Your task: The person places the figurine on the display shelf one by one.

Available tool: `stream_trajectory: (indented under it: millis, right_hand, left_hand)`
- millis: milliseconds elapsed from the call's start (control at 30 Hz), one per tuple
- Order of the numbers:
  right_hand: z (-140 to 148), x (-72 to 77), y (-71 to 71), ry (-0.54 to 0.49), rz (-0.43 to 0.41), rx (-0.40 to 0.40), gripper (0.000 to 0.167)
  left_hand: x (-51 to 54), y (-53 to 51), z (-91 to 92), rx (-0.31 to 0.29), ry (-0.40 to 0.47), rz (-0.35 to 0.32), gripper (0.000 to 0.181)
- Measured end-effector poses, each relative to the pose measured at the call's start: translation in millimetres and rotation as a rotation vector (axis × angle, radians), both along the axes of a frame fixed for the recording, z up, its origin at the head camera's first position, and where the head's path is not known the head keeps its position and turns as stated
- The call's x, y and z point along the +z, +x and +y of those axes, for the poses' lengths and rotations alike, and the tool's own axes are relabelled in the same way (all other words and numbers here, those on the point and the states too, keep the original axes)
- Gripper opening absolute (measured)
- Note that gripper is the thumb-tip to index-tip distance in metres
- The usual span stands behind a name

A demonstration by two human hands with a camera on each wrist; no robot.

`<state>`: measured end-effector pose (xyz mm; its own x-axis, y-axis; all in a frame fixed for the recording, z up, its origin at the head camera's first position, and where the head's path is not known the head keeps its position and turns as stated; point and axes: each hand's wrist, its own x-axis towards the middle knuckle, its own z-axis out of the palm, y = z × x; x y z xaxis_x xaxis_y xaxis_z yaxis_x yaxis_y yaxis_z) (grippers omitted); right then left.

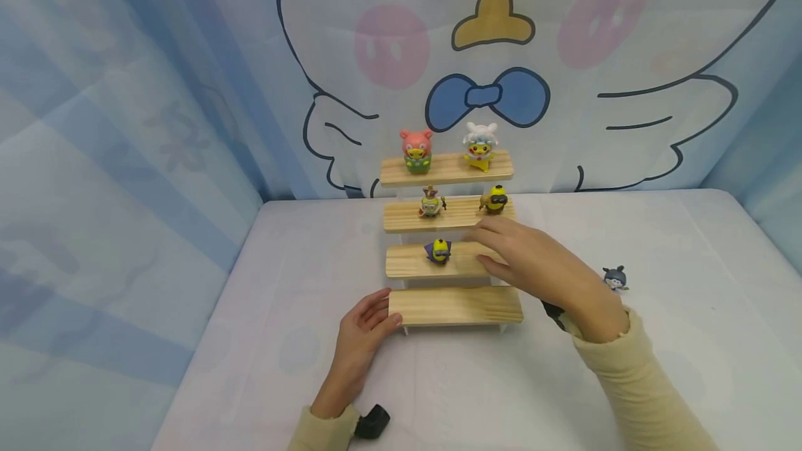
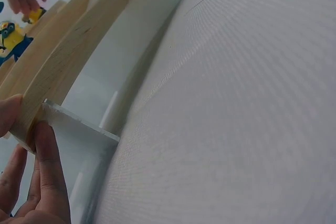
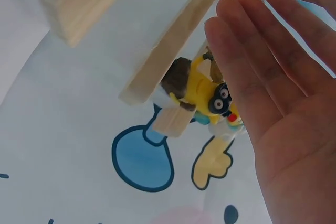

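The step in hand appears to be setting figurines on the tiered display stand (image 1: 407, 263), with the right side of the second shelf from the bottom getting the attention. The right hand (image 1: 532, 256) reaches over from the right, forearm slanting in across the table (image 1: 683, 312), its fingers stretched out and unclenched with nothing visible in them; whether the fingertips touch the wood cannot be told. The left hand (image 1: 363, 333) comes up from below and pinches the left end of the lowest shelf (image 1: 455, 306), thumb and fingers on opposite faces, probably bracing it. Just behind the right fingertips, on the next shelf up, stands the goggled yellow figurine (image 1: 495, 200), level with the crowned figurine (image 1: 430, 202); the caped figurine (image 1: 440, 251) sits one shelf lower. The dark-eared figurine (image 1: 615, 277) is on the table just beyond the right forearm, partly hidden by it. The next move likely calls for drawing the right hand back without brushing the goggled figurine, then pinching the dark-eared one.
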<state>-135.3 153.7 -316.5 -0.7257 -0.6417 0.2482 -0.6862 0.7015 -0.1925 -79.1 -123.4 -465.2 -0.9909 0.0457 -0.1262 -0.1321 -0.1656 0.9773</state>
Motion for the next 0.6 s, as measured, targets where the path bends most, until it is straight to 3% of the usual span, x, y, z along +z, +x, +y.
stream_trajectory:
  millis: [600]
  right_hand:
    - [28, -8.3, 7.0, 0.018, -0.018, -0.058, 0.037]
  left_hand:
    - [0.0, 0.0, 0.6, 0.007, -0.016, -0.001, 0.057]
